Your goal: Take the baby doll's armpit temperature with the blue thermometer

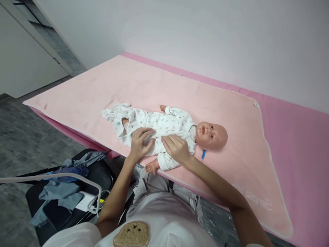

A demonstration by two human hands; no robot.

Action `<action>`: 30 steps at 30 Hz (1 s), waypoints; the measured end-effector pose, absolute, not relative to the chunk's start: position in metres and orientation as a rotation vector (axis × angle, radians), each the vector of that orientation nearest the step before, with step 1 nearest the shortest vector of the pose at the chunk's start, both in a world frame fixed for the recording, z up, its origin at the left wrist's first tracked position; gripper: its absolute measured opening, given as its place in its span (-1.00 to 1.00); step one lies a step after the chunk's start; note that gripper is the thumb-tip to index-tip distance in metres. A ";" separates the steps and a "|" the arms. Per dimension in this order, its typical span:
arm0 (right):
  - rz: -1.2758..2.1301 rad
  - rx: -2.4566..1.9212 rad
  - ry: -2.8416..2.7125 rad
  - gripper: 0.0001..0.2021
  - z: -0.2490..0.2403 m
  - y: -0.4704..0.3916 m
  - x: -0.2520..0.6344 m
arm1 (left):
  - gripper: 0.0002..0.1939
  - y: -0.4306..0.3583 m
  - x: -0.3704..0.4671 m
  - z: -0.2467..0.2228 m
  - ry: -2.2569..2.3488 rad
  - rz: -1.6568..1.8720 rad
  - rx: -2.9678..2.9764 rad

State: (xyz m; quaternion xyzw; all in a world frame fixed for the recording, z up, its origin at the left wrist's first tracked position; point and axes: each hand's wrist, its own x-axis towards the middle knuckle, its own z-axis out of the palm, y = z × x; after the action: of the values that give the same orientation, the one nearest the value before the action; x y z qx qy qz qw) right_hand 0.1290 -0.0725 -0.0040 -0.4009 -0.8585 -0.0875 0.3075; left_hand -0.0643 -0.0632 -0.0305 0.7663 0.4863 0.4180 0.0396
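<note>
A baby doll [214, 135] lies on its back, head to the right, dressed in a white patterned romper [156, 120]. My left hand [141, 142] rests on the romper's near side around the doll's waist, thumb and fingers apart. At the chest, my right hand [177, 148] has its fingertips drawn together on the romper's front edge, so the cloth there is partly hidden. The doll's near hand [152, 166] sticks out of its sleeve between my arms. Its far hand [162, 108] lies beyond the body. Toward the left, the leg part of the romper is loose and crumpled.
A pale pink mat [84, 92] covers much of a darker pink surface [305, 147] against a white wall. A blue tag [203, 154] lies by the doll's neck. On the lower left, a black chair [101, 176] holds clothing and a phone [56, 214].
</note>
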 end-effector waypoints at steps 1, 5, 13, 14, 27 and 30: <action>-0.248 -1.076 -2.303 -0.80 -0.002 -0.071 0.124 | -0.78 -0.062 -0.066 -0.031 1.481 1.265 2.354; -0.258 -1.162 -2.317 -0.80 -0.001 -0.065 0.110 | -0.82 -0.061 -0.066 -0.032 1.459 1.275 2.356; -0.192 -1.230 -2.221 -0.81 -0.009 -0.063 0.110 | -0.80 -0.062 -0.064 -0.033 1.468 1.237 2.416; -0.183 -1.232 -2.216 -0.82 -0.010 -0.063 0.110 | -0.79 -0.062 -0.064 -0.032 1.473 1.228 2.422; -0.033 -1.232 -2.137 -0.82 -0.013 -0.062 0.111 | -0.83 -0.059 -0.059 -0.033 1.534 1.173 2.505; -0.024 -1.220 -2.138 -0.82 -0.014 -0.062 0.112 | -0.84 -0.058 -0.059 -0.035 1.550 1.149 2.495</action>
State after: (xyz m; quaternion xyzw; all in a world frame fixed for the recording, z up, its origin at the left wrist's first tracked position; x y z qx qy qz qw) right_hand 0.1116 -0.0624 -0.0135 -0.4674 -0.8188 -0.0091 0.3332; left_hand -0.0591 -0.0584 -0.0346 0.7911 0.4914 0.3641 -0.0063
